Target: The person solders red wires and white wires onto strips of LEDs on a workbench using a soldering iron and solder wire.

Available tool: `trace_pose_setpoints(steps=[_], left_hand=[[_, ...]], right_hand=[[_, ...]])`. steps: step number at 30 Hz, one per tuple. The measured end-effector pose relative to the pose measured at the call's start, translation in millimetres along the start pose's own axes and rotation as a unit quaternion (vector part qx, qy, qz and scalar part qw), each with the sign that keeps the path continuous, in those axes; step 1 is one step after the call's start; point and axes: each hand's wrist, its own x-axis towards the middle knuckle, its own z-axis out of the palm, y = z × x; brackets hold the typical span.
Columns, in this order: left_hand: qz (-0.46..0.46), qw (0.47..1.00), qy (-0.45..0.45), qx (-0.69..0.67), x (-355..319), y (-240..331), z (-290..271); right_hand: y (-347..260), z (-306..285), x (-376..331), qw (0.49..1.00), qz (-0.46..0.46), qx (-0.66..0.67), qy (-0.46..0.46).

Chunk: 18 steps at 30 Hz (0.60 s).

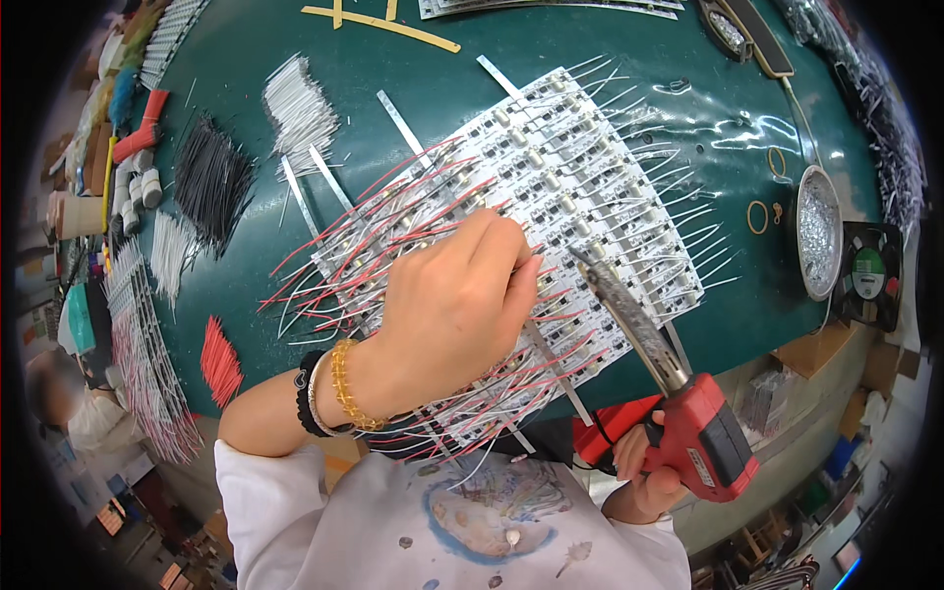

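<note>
Table (433,88) carries the boards (551,128), lying beneath your hands. Hold the gun (698,433) steady; short, light touches should serve best, with its tip (582,262) kept off your skin and the wires (339,246). Your right hand (657,490) wraps its handle. Your left hand (457,285), over the boards, has thumb and forefinger pressed together; I cannot tell whether they pinch a wire.
</note>
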Motion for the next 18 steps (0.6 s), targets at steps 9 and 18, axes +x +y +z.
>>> trace_pose_setpoints(steps=[9,18], left_hand=[[0.013,1.000,0.003,0.003,2,0,0],[0.008,1.000,-0.007,-0.028,3,-3,-3]], right_hand=[[23,-36,-15,0.994,0.050,0.028,-0.092],[41,-40,-30,0.990,-0.102,-0.031,-0.093]])
